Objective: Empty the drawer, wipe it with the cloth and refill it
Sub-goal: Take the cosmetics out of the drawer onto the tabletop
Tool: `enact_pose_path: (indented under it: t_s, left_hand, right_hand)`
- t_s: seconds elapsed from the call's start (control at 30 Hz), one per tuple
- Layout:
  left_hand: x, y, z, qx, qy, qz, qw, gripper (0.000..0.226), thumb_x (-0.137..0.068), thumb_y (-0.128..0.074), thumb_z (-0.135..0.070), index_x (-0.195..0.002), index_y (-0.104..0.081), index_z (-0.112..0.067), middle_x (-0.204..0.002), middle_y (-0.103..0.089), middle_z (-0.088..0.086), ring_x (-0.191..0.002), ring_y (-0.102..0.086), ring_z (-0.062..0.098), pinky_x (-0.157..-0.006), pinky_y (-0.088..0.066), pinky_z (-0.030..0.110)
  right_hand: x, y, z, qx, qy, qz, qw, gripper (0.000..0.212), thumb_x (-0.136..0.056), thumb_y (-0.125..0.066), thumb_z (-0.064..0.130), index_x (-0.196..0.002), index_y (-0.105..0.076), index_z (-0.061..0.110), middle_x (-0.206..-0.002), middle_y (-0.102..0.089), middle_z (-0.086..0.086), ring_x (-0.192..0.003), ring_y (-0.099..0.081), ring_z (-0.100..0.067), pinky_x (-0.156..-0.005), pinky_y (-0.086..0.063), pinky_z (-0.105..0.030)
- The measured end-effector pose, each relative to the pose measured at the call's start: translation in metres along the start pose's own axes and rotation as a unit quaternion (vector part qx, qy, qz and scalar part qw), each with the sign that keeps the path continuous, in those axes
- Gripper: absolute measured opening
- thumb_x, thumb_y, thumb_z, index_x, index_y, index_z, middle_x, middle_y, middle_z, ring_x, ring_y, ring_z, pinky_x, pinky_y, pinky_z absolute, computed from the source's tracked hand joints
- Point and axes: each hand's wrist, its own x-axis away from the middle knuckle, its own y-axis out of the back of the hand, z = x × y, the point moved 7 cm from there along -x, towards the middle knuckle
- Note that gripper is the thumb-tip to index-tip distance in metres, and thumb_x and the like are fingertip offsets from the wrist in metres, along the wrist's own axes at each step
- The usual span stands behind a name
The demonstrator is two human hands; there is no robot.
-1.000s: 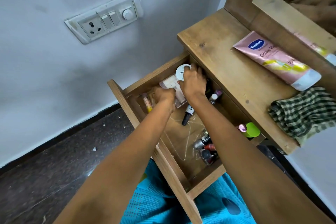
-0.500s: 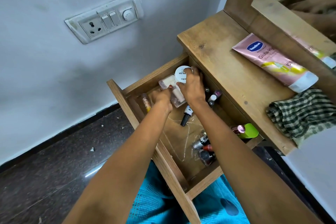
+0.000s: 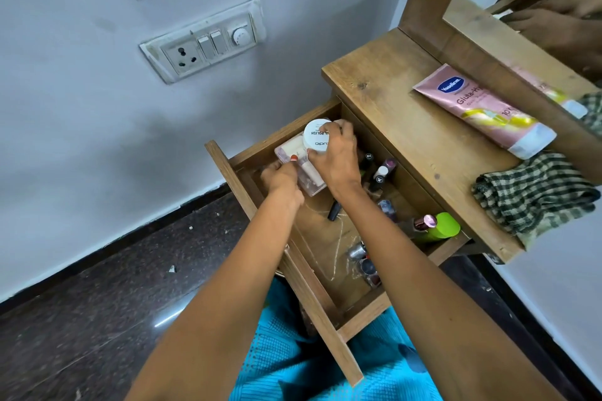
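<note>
A: How far along is this?

B: Early in the emptying, I'd say. The drawer (image 3: 228, 172) is pulled out from under the dresser top (image 3: 407, 140) and most of its clutter is still inside. At its far left corner the left hand (image 3: 280, 177) has its fingers curled on the near edge of a clear plastic case (image 3: 314, 182). Just right of that, the right hand (image 3: 338, 159) is wrapped over a white round jar (image 3: 315, 135). I can't tell whether the jar rests on the case or hangs just above it.

A: How should they come out?

B: Straight up, case held level, since I can't see whether its lid is latched. Keep the right wrist high, because small nail polish bottles (image 3: 379, 172) lie just right of it along the drawer's inner edge.

A: And set down where?

B: On the bare left end of the dresser top, short of the pink lotion tube (image 3: 482, 111). Leave the checked cloth (image 3: 534, 195) at the right front corner uncovered, as wiping comes next.
</note>
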Motion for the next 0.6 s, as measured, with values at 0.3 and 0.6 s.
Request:
enact_pose_path:
  t_s: [0.3, 0.6]
  left_hand:
    - [0.019, 0.024, -0.021, 0.03, -0.038, 0.019, 0.999, 0.006, -0.084, -0.063, -0.004, -0.085, -0.061, -0.01, -0.078, -0.061, 0.001, -0.058, -0.054, 0.011, -0.051, -0.045, 0.023]
    - [0.028, 0.005, -0.058, 0.038, -0.06, 0.071, 0.995, 0.015, -0.083, -0.062, -0.001, -0.075, -0.052, -0.009, -0.071, -0.059, 0.008, -0.056, -0.057, 0.017, -0.035, -0.048, 0.019]
  right_hand:
    - [0.025, 0.024, 0.038, -0.052, 0.056, -0.032, 0.997, 0.053, -0.075, -0.071, 0.014, -0.122, -0.05, 0.005, -0.132, -0.038, -0.014, -0.12, -0.039, -0.029, -0.098, -0.042, -0.034]
    - [0.015, 0.069, 0.059, -0.073, 0.081, -0.078, 0.991, 0.05, -0.072, -0.071, 0.012, -0.118, -0.053, 0.004, -0.128, -0.043, -0.016, -0.117, -0.045, -0.03, -0.1, -0.04, -0.036]
